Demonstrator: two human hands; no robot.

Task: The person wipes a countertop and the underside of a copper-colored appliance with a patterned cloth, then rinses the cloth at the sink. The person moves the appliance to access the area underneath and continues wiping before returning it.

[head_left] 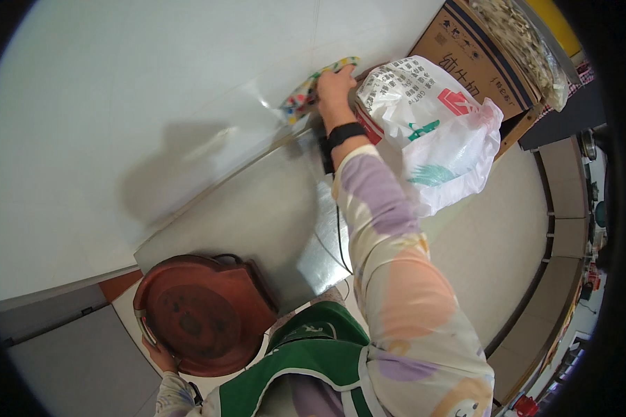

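Note:
My right hand (336,91) is stretched forward, pressing a colourful patterned cloth (305,96) against the white wall (151,83). A black band circles that wrist. Low on the left, my left hand (160,355) holds the rim handle of a round reddish-brown appliance (214,307), which looks like an electric griddle. Dark marks cover the middle of its upper face. It sits tilted at the near end of a metal-topped surface (240,208). A black cord (342,240) runs down beside my right sleeve.
Right of my right hand stands a bulging white plastic sack (448,146) with printing. Behind it are a cardboard box (454,57) bearing writing and a clear bag of dried pale food (521,36). A grey cabinet (83,359) is at lower left.

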